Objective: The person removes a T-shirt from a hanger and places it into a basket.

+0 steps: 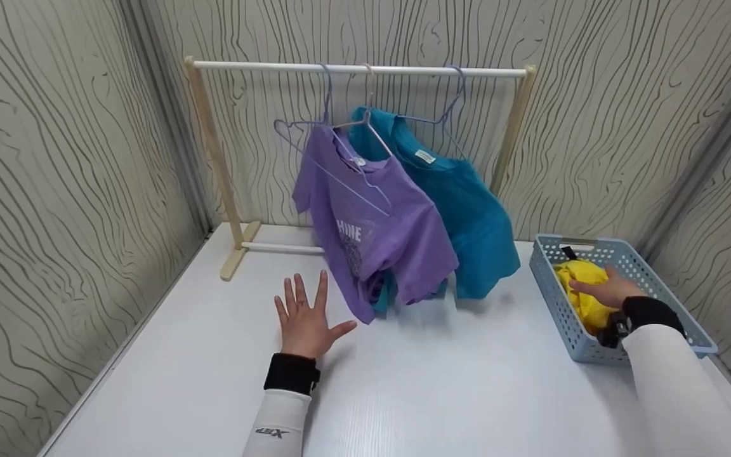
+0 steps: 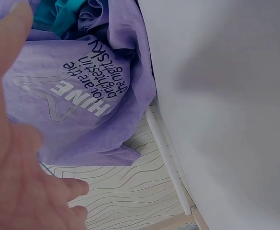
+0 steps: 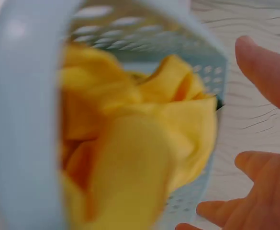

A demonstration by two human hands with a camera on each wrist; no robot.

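Note:
In the head view my left hand (image 1: 305, 327) is spread flat with straight fingers above the white table, in front of the hanging purple T-shirt (image 1: 375, 203), and holds nothing. My right hand (image 1: 613, 289) reaches over the blue plastic basket (image 1: 553, 301), its fingers apart. Crumpled yellow cloth (image 1: 584, 311) lies inside that basket; in the right wrist view the yellow cloth (image 3: 135, 153) fills the basket while the fingers stay clear of it. The purple shirt hangs on a pink hanger (image 1: 375, 130), and behind it is a teal T-shirt (image 1: 467, 197) on a bluish hanger (image 1: 451, 111).
A clothes rack with a white bar (image 1: 245, 65) and wooden legs (image 1: 216, 152) stands at the back of the white table (image 1: 435, 393). Another purple hanger (image 1: 292, 122) hangs from the bar, overlapping the purple shirt. Wood-patterned walls (image 1: 54, 158) enclose the table.

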